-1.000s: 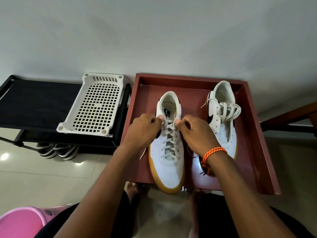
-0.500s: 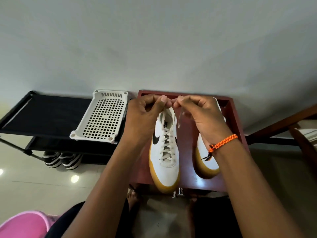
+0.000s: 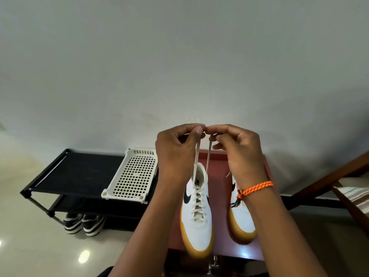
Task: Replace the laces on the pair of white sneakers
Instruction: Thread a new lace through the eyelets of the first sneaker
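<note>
Two white sneakers with gum soles stand on a dark red tray (image 3: 219, 232). The left sneaker (image 3: 196, 220) is laced, and its two cream lace ends (image 3: 196, 156) run taut upward from the top eyelets. My left hand (image 3: 175, 152) pinches one lace end and my right hand (image 3: 237, 150) pinches the other, fingertips nearly touching high above the shoe. The right sneaker (image 3: 242, 222) is partly hidden behind my right wrist, which wears an orange bracelet.
A white perforated plastic basket (image 3: 133, 173) lies on a black shoe rack (image 3: 79, 172) to the left. Striped dark shoes (image 3: 84, 223) sit under the rack. A wooden frame (image 3: 343, 184) stands at the right. A pale wall rises behind.
Both hands rose from the left sneaker's eyelets, pulling the two lace ends up and taut. The camera view tilted upward, showing more wall.
</note>
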